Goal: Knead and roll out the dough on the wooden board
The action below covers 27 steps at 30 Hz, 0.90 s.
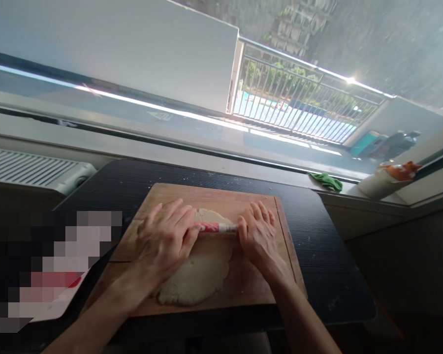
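Note:
A flat, uneven sheet of pale dough (pixel 195 278) lies on a wooden board (pixel 258 285). Across its upper part runs a slim red and white printed roller (pixel 210 227). My left hand (pixel 170 228) lies over the roller's left end, with the fingers reaching forward and the thumb near the side facing me. Over the right end is my right hand (pixel 257 228), its fingers bent forward. Both palms hide the roller's ends, so its full length cannot be seen. Dough shows on both sides of the roller.
The board rests on a dark table (pixel 317 250) with white specks. Behind are a window sill, a green cloth (pixel 327 181) and a white pot (pixel 380 183) with something orange-brown on top. A radiator (pixel 33 169) stands at left. A pixelated patch covers the lower left.

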Tool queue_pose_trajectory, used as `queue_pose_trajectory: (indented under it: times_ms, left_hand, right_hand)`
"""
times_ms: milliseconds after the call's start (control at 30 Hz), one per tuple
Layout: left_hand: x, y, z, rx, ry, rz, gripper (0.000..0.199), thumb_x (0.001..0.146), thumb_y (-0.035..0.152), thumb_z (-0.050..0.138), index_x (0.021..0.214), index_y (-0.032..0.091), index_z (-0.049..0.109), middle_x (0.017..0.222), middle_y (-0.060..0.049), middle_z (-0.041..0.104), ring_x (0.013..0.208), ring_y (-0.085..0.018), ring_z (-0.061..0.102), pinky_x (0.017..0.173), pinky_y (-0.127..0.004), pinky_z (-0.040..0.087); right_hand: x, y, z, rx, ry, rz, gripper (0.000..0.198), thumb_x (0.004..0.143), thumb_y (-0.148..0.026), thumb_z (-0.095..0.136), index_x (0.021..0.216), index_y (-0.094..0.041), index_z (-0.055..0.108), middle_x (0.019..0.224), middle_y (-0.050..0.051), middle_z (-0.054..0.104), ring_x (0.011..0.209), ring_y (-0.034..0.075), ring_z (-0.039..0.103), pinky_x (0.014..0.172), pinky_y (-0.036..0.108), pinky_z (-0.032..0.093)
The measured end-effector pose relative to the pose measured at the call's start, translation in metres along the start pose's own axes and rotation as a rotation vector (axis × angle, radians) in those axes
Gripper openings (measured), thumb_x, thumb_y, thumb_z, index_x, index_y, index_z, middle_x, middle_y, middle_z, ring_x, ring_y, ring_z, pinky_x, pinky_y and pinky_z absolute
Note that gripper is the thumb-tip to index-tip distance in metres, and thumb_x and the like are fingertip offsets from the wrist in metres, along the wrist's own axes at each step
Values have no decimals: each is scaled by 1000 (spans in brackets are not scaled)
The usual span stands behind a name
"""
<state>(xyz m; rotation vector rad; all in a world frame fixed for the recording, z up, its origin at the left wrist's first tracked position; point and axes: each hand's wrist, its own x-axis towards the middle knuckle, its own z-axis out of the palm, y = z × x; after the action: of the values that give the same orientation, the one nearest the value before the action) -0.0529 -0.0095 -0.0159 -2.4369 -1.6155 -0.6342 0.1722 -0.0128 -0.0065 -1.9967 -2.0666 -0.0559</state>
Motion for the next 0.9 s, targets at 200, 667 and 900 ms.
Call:
queue_pose_trajectory:
  times_ms: [200, 667, 900]
  left_hand:
    - [-2, -1, 6, -35, 32, -28, 44, 89, 38, 40, 127, 20, 53, 135, -8, 53, 135, -28, 34, 111, -50, 16]
    - [6, -9, 8, -5, 36, -76, 51, 91, 40, 34, 134, 15, 47, 140, -10, 47, 136, -26, 31, 112, -48, 16]
    - [57, -20, 21, 3, -18, -166, 43, 92, 38, 31, 115, 18, 61, 129, -9, 58, 131, -29, 37, 107, -53, 22]
  right_hand:
    - [10, 0, 0, -5, -15, -7, 43, 95, -39, 30, 124, -17, 53, 141, 9, 43, 135, 25, 27, 110, 43, 15]
    - [25, -1, 3, -7, -36, -55, 34, 94, -36, 29, 110, -23, 56, 134, 7, 48, 131, 25, 30, 107, 43, 19]
    - [75, -4, 6, 13, -160, 45, 38, 92, -40, 30, 111, -19, 56, 127, 13, 50, 122, 27, 39, 99, 43, 30]
